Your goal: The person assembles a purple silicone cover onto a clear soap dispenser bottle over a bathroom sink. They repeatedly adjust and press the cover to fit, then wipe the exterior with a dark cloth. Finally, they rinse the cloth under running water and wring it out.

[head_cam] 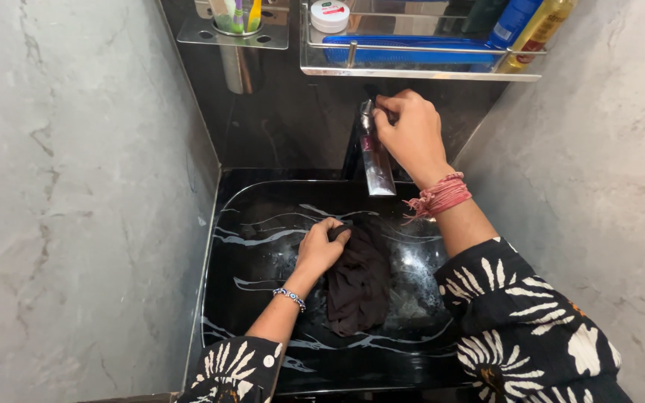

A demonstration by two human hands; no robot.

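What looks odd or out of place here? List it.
Nothing stands out. The left hand grips a dark cloth in the black sink; the right hand is on the tap. The shelf sits level, its bottles leaning.

Glossy black basin – matt dark cloth, shiny, probably steel tap.

Head view, steeply down, seemingly close

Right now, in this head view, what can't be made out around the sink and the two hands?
- Tap handle: covered by the right hand.
- Water flow: not discernible against the black basin.
- Dark cloth: its kind is unclear; the left hand bunches it.
- Shelf bottles: tops cut off by the top edge.
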